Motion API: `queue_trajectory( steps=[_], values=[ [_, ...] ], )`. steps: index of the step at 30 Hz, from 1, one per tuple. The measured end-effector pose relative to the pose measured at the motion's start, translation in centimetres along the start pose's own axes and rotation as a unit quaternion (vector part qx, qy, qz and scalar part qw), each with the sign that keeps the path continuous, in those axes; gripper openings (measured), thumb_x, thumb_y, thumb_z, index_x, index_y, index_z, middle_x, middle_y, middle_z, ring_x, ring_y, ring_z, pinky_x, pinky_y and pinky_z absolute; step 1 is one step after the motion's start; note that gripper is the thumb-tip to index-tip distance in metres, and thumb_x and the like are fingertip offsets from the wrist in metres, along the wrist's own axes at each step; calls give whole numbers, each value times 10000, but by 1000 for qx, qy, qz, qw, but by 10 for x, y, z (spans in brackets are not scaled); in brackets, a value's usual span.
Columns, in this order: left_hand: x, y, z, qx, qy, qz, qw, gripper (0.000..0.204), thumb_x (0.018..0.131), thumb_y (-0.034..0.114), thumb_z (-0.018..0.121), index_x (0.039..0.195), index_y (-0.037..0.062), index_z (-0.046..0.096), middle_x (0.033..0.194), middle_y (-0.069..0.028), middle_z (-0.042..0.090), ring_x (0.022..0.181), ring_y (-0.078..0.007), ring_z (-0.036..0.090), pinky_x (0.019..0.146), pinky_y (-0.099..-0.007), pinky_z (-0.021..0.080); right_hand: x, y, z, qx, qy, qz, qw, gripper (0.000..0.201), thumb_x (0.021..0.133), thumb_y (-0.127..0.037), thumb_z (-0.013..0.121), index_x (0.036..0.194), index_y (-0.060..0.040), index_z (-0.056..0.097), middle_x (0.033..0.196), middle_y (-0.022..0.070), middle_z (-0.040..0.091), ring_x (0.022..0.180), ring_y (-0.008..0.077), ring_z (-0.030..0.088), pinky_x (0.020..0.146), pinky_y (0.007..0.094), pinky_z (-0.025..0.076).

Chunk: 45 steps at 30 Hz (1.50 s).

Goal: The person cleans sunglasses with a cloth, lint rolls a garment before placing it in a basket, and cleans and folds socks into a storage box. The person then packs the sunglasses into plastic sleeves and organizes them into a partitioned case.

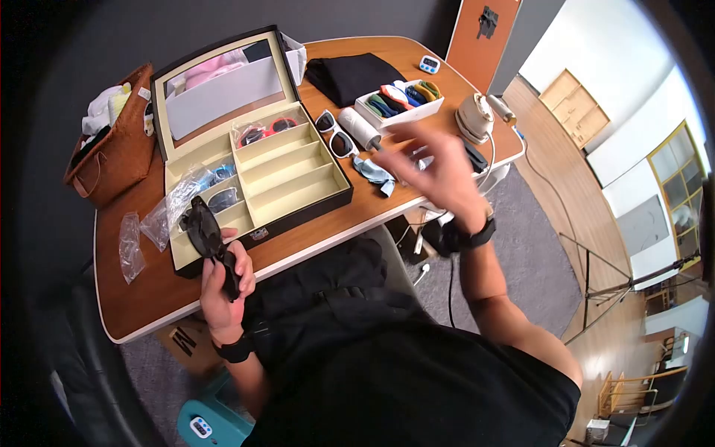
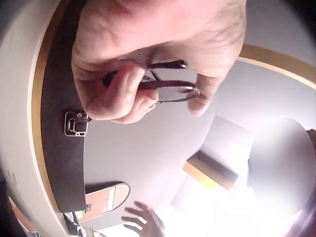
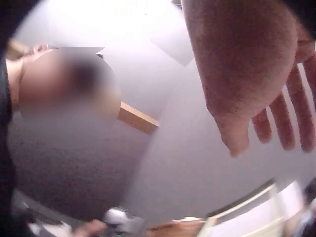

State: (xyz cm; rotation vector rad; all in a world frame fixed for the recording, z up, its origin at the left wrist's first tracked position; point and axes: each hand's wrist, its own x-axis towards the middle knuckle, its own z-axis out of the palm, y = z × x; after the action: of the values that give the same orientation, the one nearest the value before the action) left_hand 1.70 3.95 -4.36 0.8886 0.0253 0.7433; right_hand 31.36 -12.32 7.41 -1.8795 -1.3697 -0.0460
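Observation:
My left hand (image 1: 223, 290) grips a pair of black sunglasses (image 1: 202, 231) at the front left corner of an eyewear case (image 1: 302, 216). Curled fingers and the thumb surround part of the frame in the left wrist view. The case lies open, its mirrored lid raised. Inside it are red sunglasses (image 1: 281, 125), blue-framed sunglasses (image 1: 223, 173) and dark-lensed glasses (image 1: 223, 200), some in clear plastic. With fingers extended and holding nothing, my right hand (image 1: 447, 179) hovers above the table's front edge. Nearest it lie a light blue cloth (image 1: 375, 173) and white sunglasses (image 1: 341, 144).
Clear plastic bags (image 1: 131, 249) lie left of the case, below a brown basket (image 1: 123, 160) of clothes. Behind are a white cylinder (image 1: 360, 128), black fabric (image 1: 346, 78), a white box (image 1: 407, 117) of rolled fabrics and a timer (image 1: 429, 65). A corded appliance (image 1: 474, 119) stands right.

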Motion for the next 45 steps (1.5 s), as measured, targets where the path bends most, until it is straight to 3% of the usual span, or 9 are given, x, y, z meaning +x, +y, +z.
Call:
queue_trajectory(
  steps=[3,7,15,18,22,29,33,36,45],
  values=[
    [-3,-3,4,190,71,35,979,521,835,111,589,1308,21,389,933,-66,464,626,-79,445,472,-207,342,-2,96,-10,-289,111,8,951,363,829,-314,740,1011,-16,641,929,157,684,828,324,662,702,391,524],
    [0,-2,9,106,93,-16,990,449,843,128,498,1270,16,415,1021,-139,506,719,-155,534,512,-277,457,-31,160,9,-184,13,40,982,361,825,-347,721,1046,-68,661,935,158,655,891,356,646,747,443,520],
    [1,3,13,123,85,-12,989,412,885,123,461,1265,-33,429,941,-159,569,773,-219,603,594,-331,534,-19,155,36,-233,20,113,966,168,848,-231,661,872,-72,615,946,147,647,840,356,645,689,455,514],
    [0,4,12,130,93,-11,987,411,889,124,461,1267,-34,430,944,-159,573,767,-219,605,613,-332,534,-15,141,33,-260,102,80,957,324,836,-299,679,1070,-88,606,1096,151,596,896,363,640,739,447,527],
    [1,1,10,132,87,-21,987,407,892,116,458,1269,-35,428,940,-158,578,764,-218,606,615,-331,530,-15,151,35,-247,37,87,964,500,838,-334,677,1273,-130,537,1104,169,593,920,376,647,751,450,538],
    [3,-2,15,140,92,-22,986,377,906,120,464,1252,-31,447,939,-153,584,759,-201,609,631,-322,525,-5,128,37,-239,93,54,965,233,884,-288,674,969,-73,702,944,126,641,863,319,650,719,396,513],
    [3,-2,15,162,91,-20,982,360,924,146,429,1237,-31,449,911,-155,572,721,-221,600,600,-334,517,-11,104,53,-201,-26,81,976,346,873,-366,657,959,-32,675,907,163,661,827,363,660,688,455,517],
    [3,-2,15,155,98,-13,983,338,976,191,402,1225,-32,455,899,-148,580,712,-212,603,608,-332,517,-8,112,69,-262,-4,95,960,245,861,-240,618,985,-32,576,884,197,666,811,391,657,689,495,514],
    [3,1,12,124,88,-16,988,405,1039,283,343,1233,-49,473,852,-128,612,734,-189,617,681,-305,514,-18,116,66,-149,17,112,982,267,888,-270,625,988,-23,607,827,247,652,810,430,640,678,491,486]
  ],
)
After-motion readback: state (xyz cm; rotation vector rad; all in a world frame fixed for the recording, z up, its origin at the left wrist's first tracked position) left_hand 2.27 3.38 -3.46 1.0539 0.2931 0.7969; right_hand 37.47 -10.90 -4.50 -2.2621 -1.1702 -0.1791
